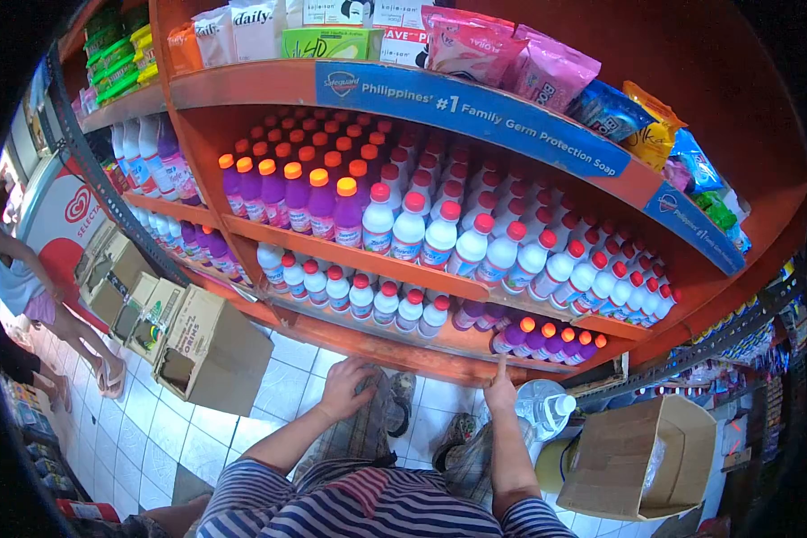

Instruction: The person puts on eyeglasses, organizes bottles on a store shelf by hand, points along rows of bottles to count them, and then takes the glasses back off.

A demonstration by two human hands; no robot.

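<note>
My left hand rests by my left knee, palm down, its fingers slightly bent and apart, holding nothing. Near the lower shelf my right hand is raised, with one finger stretched toward the purple bottles with orange caps; its other fingers are curled in and I see nothing in them. White bottles with red caps and more purple bottles fill the orange shelf above. Another row of white bottles stands on the lower shelf.
Opened cardboard boxes stand on the tiled floor at left, beside a freezer. A person stands past them. At right are a clear plastic jug and an open cardboard box. Colourful packets line the top shelf.
</note>
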